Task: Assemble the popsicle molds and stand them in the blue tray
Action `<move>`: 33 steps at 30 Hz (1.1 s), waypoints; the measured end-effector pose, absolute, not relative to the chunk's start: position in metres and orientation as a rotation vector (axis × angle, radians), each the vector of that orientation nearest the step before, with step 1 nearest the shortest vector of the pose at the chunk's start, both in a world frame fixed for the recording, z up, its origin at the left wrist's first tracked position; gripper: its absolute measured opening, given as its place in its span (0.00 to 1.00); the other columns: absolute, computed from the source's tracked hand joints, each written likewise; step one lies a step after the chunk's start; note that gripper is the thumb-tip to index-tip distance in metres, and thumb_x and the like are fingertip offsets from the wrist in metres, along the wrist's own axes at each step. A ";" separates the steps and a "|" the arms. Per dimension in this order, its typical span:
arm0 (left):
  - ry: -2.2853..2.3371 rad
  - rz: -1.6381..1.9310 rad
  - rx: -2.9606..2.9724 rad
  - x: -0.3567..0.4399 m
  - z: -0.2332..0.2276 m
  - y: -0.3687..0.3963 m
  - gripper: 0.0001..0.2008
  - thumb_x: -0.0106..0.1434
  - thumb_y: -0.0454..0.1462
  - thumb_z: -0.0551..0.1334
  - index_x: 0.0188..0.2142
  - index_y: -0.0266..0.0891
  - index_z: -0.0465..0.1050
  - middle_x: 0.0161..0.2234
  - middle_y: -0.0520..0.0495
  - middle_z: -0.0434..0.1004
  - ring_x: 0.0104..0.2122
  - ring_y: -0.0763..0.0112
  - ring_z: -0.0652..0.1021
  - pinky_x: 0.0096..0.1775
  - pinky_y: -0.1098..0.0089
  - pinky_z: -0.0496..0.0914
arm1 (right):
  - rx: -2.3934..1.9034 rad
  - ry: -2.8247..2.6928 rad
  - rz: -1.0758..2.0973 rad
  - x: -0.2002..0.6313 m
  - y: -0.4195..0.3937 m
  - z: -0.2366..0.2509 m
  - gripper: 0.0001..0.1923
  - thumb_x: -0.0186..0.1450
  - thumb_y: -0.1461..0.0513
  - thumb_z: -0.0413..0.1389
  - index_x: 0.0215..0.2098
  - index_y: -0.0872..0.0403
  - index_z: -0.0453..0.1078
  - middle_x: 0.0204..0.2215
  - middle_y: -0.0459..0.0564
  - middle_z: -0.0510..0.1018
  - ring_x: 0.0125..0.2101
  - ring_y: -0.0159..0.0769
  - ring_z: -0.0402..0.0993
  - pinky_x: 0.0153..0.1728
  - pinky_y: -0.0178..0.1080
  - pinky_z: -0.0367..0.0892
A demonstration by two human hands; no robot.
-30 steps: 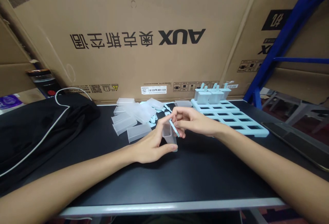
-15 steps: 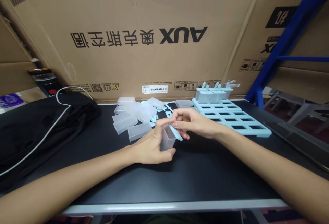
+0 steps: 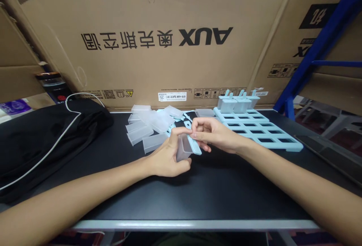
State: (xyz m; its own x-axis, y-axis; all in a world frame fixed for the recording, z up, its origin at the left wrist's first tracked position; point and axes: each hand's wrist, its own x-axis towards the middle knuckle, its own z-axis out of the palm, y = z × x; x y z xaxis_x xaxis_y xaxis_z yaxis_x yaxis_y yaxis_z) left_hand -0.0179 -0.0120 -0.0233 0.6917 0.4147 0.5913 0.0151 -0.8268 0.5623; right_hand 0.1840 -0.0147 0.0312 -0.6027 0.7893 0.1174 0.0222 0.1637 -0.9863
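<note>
Tilted over the table, a translucent popsicle mold (image 3: 184, 150) is gripped by my left hand (image 3: 169, 157), thumb below and index finger above. My right hand (image 3: 210, 135) pinches a light blue popsicle mold lid (image 3: 196, 145), which leans at the mold's mouth; whether it is seated cannot be made out. To the left lies a heap of loose translucent molds (image 3: 138, 133) with blue lids (image 3: 178, 117) partly beneath and behind them. A light blue rack (image 3: 249, 125) with rectangular slots stands on the right, with several lidded molds (image 3: 239, 104) upright in its far rows.
A black cloth (image 3: 85, 125) with a white cable (image 3: 66, 131) lies on the left of the black table (image 3: 198, 197). Cardboard (image 3: 141, 69) walls off the back. A blue metal frame (image 3: 308, 65) and a dark flat object (image 3: 330, 153) are at right.
The lid has turned slightly, showing more of its top face at the mold's mouth. Both hands keep their holds. The whole view has shifted slightly.
</note>
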 end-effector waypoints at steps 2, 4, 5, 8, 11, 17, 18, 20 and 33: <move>0.332 1.065 2.387 -0.018 -0.023 -0.012 0.34 0.55 0.27 0.59 0.56 0.46 0.45 0.44 0.47 0.74 0.41 0.64 0.78 0.45 0.57 0.71 | -0.766 -1.780 1.509 0.183 -0.015 0.031 0.17 0.61 0.54 0.64 0.32 0.55 0.64 0.18 0.40 0.71 0.16 0.23 0.64 0.16 0.27 0.63; 0.314 1.098 2.394 -0.018 -0.022 -0.012 0.31 0.57 0.28 0.60 0.55 0.46 0.46 0.43 0.48 0.74 0.41 0.64 0.78 0.46 0.57 0.70 | -0.766 -1.770 1.519 0.183 -0.015 0.030 0.17 0.60 0.54 0.65 0.35 0.55 0.64 0.19 0.40 0.72 0.16 0.23 0.64 0.16 0.26 0.63; 0.307 1.105 2.391 -0.018 -0.022 -0.011 0.30 0.59 0.29 0.61 0.55 0.46 0.47 0.43 0.48 0.75 0.42 0.63 0.78 0.47 0.57 0.70 | -0.771 -1.765 1.525 0.183 -0.016 0.030 0.17 0.61 0.54 0.65 0.37 0.55 0.64 0.19 0.40 0.72 0.16 0.23 0.65 0.16 0.27 0.63; 0.263 1.106 2.355 -0.019 -0.022 -0.010 0.25 0.65 0.36 0.62 0.52 0.47 0.47 0.44 0.47 0.75 0.45 0.62 0.78 0.48 0.55 0.69 | -0.799 -1.779 1.525 0.183 -0.016 0.031 0.20 0.62 0.52 0.63 0.44 0.55 0.66 0.20 0.40 0.73 0.17 0.24 0.67 0.17 0.28 0.64; 0.238 1.102 2.325 -0.021 -0.025 -0.006 0.24 0.66 0.45 0.62 0.51 0.47 0.47 0.44 0.46 0.74 0.44 0.62 0.79 0.48 0.55 0.69 | -0.816 -1.818 1.502 0.184 -0.015 0.030 0.18 0.62 0.52 0.63 0.42 0.57 0.70 0.20 0.42 0.73 0.18 0.25 0.68 0.18 0.28 0.66; 0.197 1.088 2.373 -0.024 -0.031 -0.003 0.29 0.66 0.46 0.63 0.59 0.50 0.47 0.48 0.44 0.75 0.47 0.60 0.79 0.49 0.55 0.71 | -0.780 -1.840 1.502 0.188 -0.015 0.035 0.15 0.60 0.55 0.65 0.36 0.59 0.71 0.21 0.43 0.72 0.18 0.24 0.67 0.18 0.28 0.64; 0.183 1.088 2.393 -0.024 -0.032 -0.003 0.31 0.65 0.45 0.64 0.60 0.51 0.47 0.49 0.44 0.75 0.48 0.59 0.78 0.49 0.55 0.71 | -0.765 -1.843 1.496 0.188 -0.015 0.036 0.15 0.60 0.55 0.65 0.35 0.58 0.71 0.21 0.42 0.72 0.18 0.23 0.67 0.18 0.28 0.64; 0.161 1.090 2.422 -0.024 -0.032 -0.003 0.34 0.64 0.44 0.65 0.61 0.51 0.46 0.51 0.44 0.74 0.49 0.58 0.78 0.51 0.54 0.71 | -0.739 -1.852 1.479 0.188 -0.016 0.038 0.14 0.61 0.56 0.64 0.34 0.58 0.70 0.22 0.42 0.72 0.17 0.23 0.66 0.18 0.28 0.63; 0.023 1.030 2.571 -0.024 -0.024 -0.010 0.21 0.65 0.43 0.64 0.53 0.48 0.60 0.48 0.45 0.77 0.46 0.64 0.79 0.39 0.69 0.73 | -0.652 -2.052 1.562 0.189 -0.013 0.030 0.16 0.63 0.54 0.61 0.31 0.55 0.62 0.22 0.43 0.73 0.21 0.28 0.72 0.25 0.33 0.69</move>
State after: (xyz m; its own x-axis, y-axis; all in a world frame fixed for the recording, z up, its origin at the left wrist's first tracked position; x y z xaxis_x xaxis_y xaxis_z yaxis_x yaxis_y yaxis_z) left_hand -0.0244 -0.0096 -0.0235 0.7329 0.1503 0.6636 -0.1199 -0.9315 0.3434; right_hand 0.1894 -0.0127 0.0303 -0.7728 0.6288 0.0861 0.0845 0.2364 -0.9680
